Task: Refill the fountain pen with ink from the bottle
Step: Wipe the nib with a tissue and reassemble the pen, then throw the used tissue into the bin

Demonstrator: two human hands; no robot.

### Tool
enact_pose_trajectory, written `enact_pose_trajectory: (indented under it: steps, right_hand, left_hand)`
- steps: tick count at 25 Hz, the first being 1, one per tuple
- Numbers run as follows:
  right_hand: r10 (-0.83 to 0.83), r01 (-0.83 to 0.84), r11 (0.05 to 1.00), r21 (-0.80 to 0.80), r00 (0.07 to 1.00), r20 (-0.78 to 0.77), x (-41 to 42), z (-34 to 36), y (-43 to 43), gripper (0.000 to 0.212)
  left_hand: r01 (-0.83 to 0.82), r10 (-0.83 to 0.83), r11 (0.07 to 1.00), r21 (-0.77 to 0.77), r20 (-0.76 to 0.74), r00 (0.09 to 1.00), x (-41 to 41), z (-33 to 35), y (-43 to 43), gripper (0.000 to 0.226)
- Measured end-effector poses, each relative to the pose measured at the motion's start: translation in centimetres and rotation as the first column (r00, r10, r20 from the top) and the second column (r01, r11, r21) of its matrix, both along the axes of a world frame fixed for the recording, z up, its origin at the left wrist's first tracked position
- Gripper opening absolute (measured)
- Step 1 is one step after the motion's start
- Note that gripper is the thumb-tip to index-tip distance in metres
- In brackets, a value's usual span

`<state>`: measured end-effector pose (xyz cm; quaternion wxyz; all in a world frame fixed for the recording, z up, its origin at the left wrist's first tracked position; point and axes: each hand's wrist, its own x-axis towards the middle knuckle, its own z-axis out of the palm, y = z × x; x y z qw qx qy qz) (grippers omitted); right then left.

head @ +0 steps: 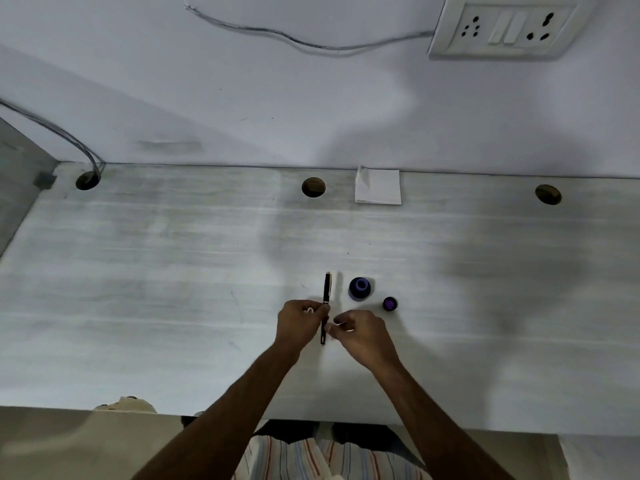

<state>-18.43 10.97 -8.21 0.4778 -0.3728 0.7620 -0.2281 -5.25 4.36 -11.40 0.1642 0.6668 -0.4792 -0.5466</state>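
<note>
The pale, wood-grained desk (173, 271) has three round holes (313, 187) along its far edge. A white folded paper (378, 190) lies there too. Nearer, about the middle, stands an open ink bottle (359, 288), with its cap (390, 303) just beside it on the right.

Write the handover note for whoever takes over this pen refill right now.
Left hand grips the fountain pen mid-barrel.
Right hand is curled at the pen's near end; whether it pinches it is unclear.
Ink bottle stands open just right of the pen, its cap lying on the desk beside it.
Done: bottle uncapped.
Left: draw ink into the pen, close it, recap the bottle.
</note>
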Motion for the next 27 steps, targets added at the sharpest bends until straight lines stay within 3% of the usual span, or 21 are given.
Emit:
enact_pose_trajectory:
  steps: [3,9,11,14,17,21,25,27]
  right_hand:
    - [0.046,-0.045,0.999,0.021,0.995,-0.090,-1.1,-0.5,1.3,0.031]
    - [0.098,-0.099,0.995,-0.008,0.988,-0.117,-3.3,-1.1,2.4,0.025]
    - [0.118,-0.124,0.991,-0.042,0.987,-0.109,-3.5,-1.1,1.7,0.022]
    - [0.178,-0.185,0.976,-0.111,0.982,-0.067,-2.4,-0.7,0.2,0.016]
    - [0.257,-0.257,0.955,-0.147,0.966,-0.023,0.9,-0.3,-1.8,0.016]
    - [0.408,-0.403,0.905,-0.135,0.913,0.009,9.0,-0.4,-2.6,0.012]
    - [0.544,-0.539,0.835,-0.108,0.839,0.026,17.6,-1.2,-0.8,0.009]
    - [0.565,-0.561,0.822,-0.097,0.825,0.016,20.3,-1.5,0.0,0.008]
  left_hand:
    - [0.178,-0.118,0.976,-0.128,0.381,0.917,-1.3,-1.6,-1.6,0.027]
    - [0.174,-0.097,0.978,-0.118,0.480,0.872,-3.2,-2.5,-2.6,0.051]
    - [0.113,-0.045,0.983,-0.144,0.407,0.912,-2.9,-1.9,-2.2,0.054]
    - [-0.078,0.091,0.991,-0.107,0.127,0.988,-0.4,-0.7,-0.3,0.034]
    - [-0.273,0.267,0.959,-0.078,-0.079,0.960,4.2,0.7,3.1,0.032]
    - [-0.593,0.571,0.791,-0.151,-0.168,0.804,11.8,1.0,9.1,0.025]
    - [-0.841,0.849,0.526,-0.123,0.030,0.527,21.3,-2.3,15.7,0.024]
    - [-0.895,0.897,0.438,-0.085,0.099,0.430,24.1,-4.1,17.6,0.026]
